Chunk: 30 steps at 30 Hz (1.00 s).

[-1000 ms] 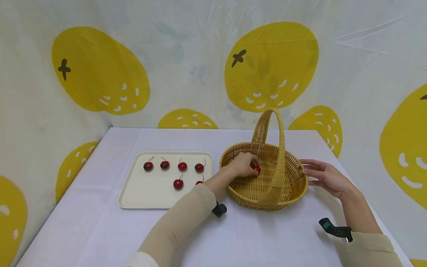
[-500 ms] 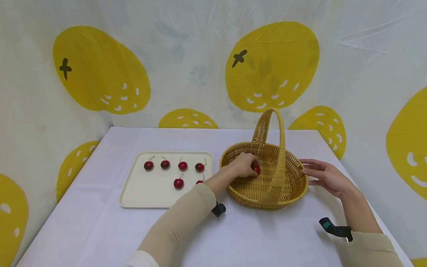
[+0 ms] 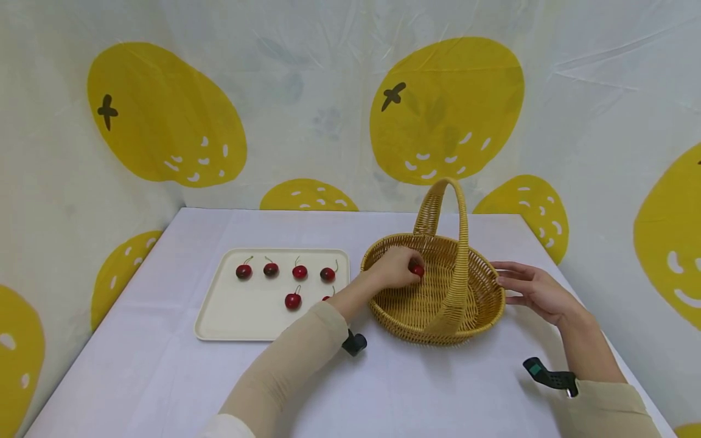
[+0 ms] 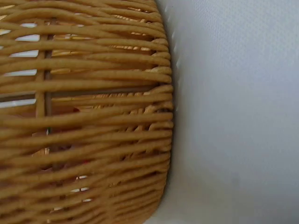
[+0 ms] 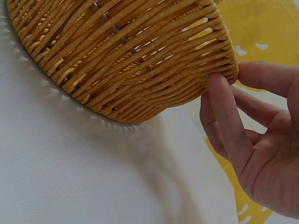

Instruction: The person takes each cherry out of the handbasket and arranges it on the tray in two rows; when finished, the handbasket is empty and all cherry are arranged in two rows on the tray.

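Observation:
My left hand reaches over the near-left rim into a wicker basket, fingers curled round a red cherry just above or on its floor; which of the two I cannot tell. At the basket's right end, my right hand touches the rim with extended fingers, also visible in the right wrist view beside the woven wall. Left of the basket, a cream tray bears several stemmed cherries, among them a front one. My left forearm partly covers another. The left wrist view shows only the basket's outer weave and tablecloth.
The basket's tall arched handle rises just right of my left hand. A white cloth covers the table. Behind and beside it hang pale curtains printed with yellow fruit.
My left hand has shifted slightly left and back inside the basket, and the cherry has moved along with it. The right hand, tray and basket stay in place.

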{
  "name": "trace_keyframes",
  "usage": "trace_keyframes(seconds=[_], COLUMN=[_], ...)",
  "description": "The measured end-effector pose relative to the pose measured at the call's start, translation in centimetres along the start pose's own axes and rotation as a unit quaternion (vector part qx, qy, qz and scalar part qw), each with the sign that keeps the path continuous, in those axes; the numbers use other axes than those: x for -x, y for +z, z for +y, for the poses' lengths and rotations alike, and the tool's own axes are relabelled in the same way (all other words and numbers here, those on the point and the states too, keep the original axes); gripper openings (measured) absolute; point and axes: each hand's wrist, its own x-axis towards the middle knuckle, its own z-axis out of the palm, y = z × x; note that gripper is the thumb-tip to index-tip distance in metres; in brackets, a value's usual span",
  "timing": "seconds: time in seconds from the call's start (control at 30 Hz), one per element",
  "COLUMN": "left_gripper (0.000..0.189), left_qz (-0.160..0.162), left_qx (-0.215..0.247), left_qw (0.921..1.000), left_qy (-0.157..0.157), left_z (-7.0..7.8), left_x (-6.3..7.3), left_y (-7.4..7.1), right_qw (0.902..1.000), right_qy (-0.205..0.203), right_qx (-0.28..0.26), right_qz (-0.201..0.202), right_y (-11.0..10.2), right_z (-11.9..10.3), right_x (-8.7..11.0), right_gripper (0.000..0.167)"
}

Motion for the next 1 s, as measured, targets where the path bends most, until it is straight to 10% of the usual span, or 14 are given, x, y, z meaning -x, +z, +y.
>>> trace_keyframes(seconds=[1.0], left_gripper=[0.029], left_qz=[0.042], left_qx=[0.087], left_qw=[0.9953], left_qy=[-0.011], left_z=[-0.5], left_x=[4.5], left_y=[-3.5], right_qw=[0.9998], right_qy=[0.010], right_qx=[0.017], right_qz=[0.006], right_y=[0.0], right_z=[-0.2], right_x=[-0.1], right_gripper=[0.034])
